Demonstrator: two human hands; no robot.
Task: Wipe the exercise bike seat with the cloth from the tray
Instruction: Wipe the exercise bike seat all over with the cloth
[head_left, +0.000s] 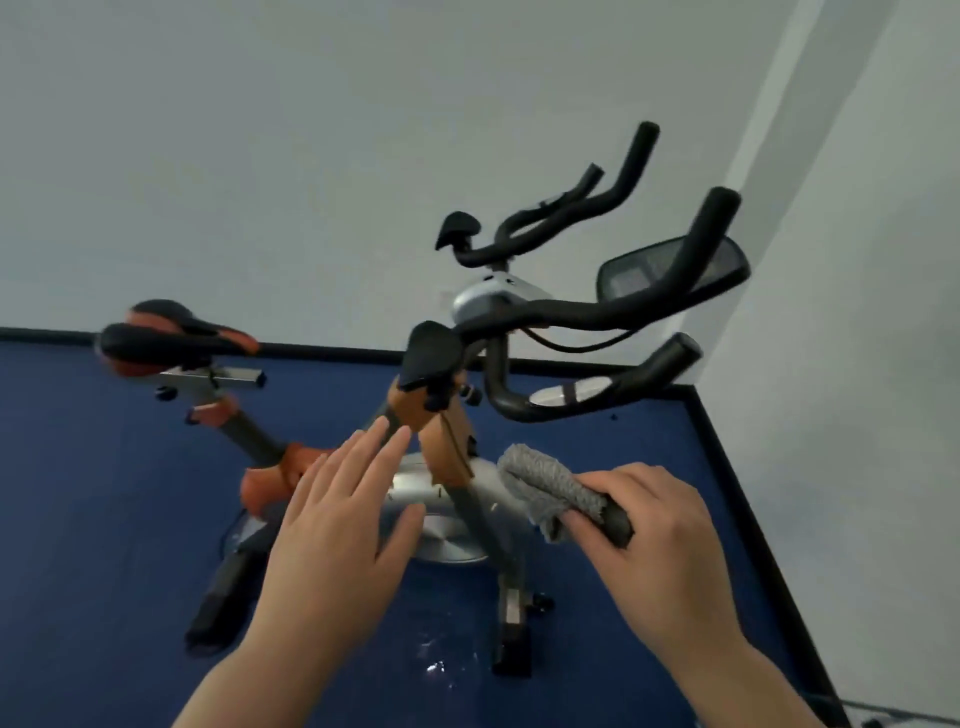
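Two bare hands are seen, left (343, 514) and right (660, 535), w/ forearms entering from the bottom edge. No sleeves, gloves, rings, watch or bands are worn on the parts shown. Nails are kept short & unpainted where they can be made out. Wrists are uncovered. Edges are slightly blurred.
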